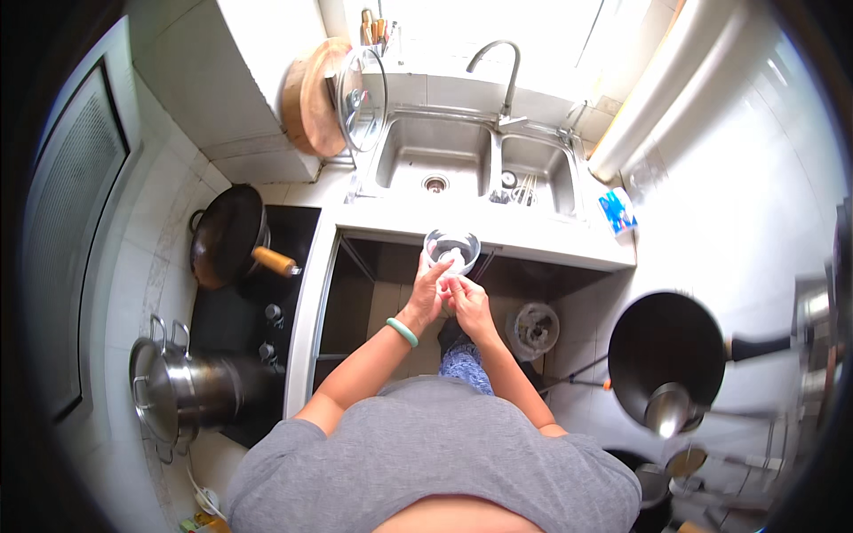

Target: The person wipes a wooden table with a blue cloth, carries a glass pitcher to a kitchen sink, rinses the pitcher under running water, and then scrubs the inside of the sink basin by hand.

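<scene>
My left hand (426, 290), with a pale green bangle at the wrist, holds a clear bowl (472, 241) in front of the counter edge. A small white object (454, 258) shows at the bowl's near side, by my left thumb; what it is I cannot tell. My right hand (469, 305) is close against the left, just below the bowl, its thumb and fingertips pinched together. Whether something small is between them cannot be made out. Beyond the bowl lies a double steel sink (436, 150) with a tall curved faucet (514, 73).
Wooden cutting boards (323, 100) and a glass lid (363, 133) stand left of the sink. A wok (223, 240) and a steel steamer pot (200, 390) are on the left hob. A waste bin (535, 331) stands below; a black frying pan (660, 353) hangs at right.
</scene>
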`<state>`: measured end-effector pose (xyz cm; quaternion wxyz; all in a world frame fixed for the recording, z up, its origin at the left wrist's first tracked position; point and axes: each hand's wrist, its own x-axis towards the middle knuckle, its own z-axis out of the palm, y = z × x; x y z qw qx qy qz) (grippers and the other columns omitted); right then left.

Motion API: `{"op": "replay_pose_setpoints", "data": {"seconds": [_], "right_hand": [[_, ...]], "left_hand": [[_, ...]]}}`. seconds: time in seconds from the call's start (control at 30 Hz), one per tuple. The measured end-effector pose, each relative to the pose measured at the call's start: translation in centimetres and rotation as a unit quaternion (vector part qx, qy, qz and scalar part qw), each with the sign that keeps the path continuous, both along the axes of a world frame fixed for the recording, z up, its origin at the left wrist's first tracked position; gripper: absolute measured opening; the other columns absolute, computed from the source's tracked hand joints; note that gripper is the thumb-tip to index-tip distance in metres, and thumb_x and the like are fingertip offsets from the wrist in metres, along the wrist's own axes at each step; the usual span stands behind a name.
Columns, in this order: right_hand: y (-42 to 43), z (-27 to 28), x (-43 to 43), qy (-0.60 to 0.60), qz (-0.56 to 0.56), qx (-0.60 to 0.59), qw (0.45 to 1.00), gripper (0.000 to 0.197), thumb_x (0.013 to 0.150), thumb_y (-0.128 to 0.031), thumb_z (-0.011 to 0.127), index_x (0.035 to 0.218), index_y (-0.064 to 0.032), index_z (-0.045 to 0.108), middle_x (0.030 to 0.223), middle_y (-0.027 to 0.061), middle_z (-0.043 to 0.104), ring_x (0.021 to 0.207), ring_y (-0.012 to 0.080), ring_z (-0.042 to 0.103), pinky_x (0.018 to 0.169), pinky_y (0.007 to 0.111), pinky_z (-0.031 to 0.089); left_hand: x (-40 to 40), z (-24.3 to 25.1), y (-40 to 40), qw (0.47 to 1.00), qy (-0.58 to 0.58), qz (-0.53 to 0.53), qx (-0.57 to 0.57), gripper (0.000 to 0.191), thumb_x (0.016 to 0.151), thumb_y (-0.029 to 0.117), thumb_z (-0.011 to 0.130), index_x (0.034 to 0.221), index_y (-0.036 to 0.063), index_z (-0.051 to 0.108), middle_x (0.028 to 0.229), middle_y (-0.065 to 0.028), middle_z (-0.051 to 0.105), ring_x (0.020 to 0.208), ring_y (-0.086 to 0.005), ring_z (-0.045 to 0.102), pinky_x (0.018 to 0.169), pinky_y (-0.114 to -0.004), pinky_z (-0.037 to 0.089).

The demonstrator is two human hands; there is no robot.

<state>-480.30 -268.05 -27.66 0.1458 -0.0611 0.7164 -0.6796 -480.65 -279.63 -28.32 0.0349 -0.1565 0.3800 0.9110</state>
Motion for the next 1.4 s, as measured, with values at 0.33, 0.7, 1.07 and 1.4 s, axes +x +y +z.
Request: {"op": "replay_pose_setpoints", "data": {"seconds": [0.33,0.7,1.07,1.4], "right_hand": [[2.6,0.4,-29.1,0.076,0.009,0.17,0.982,0.027,0.09,-0.024,0.056,0.101,-0.0009,0.064,0.081,0.0106,0.067,0.066,0.0193,0.063,0.063,0.028,0.05],[5.0,-6.3,-51.8,0.169,0.034,0.599,0.782,0.075,0.073,-0.014,0.065,0.139,-0.0013,0.03,0.145,0.0148,0.031,0.133,0.0309,0.029,0.108,0.041,0.03],[3.6,-7.0,-50.7,0.237,-0.016,0.645,0.726,0.03,0.07,-0.012,0.059,0.098,-0.0013,0.06,0.096,0.0137,0.063,0.093,0.0299,0.061,0.083,0.036,0.049],[3.7,-7.2,-49.4,0.228,-0.04,0.555,0.799,0.051,0.071,-0.007,0.058,0.121,0.0026,0.053,0.116,0.0182,0.057,0.109,0.033,0.054,0.093,0.04,0.045]], "left_hand": [[-21.2,-1.8,-5.7,0.992,-0.043,0.095,0.07,0.08,0.076,0.016,0.069,0.14,0.0228,0.021,0.135,-0.0137,0.028,0.107,-0.0293,0.049,0.071,-0.032,0.05],[-31.7,-2.2,-9.3,0.994,-0.046,-0.013,0.096,0.073,0.074,0.016,0.074,0.13,0.0215,0.029,0.116,-0.0086,0.045,0.094,-0.0204,0.055,0.058,-0.026,0.049],[-35.5,-3.2,-11.7,0.983,-0.075,-0.092,0.138,0.071,0.079,0.013,0.064,0.136,0.0188,0.023,0.118,-0.0141,0.045,0.107,-0.0269,0.053,0.084,-0.039,0.052],[-35.9,-3.9,-12.3,0.998,-0.037,-0.038,0.03,0.078,0.076,0.012,0.071,0.136,0.0194,0.023,0.124,-0.0168,0.038,0.107,-0.0356,0.055,0.076,-0.041,0.056]]}}
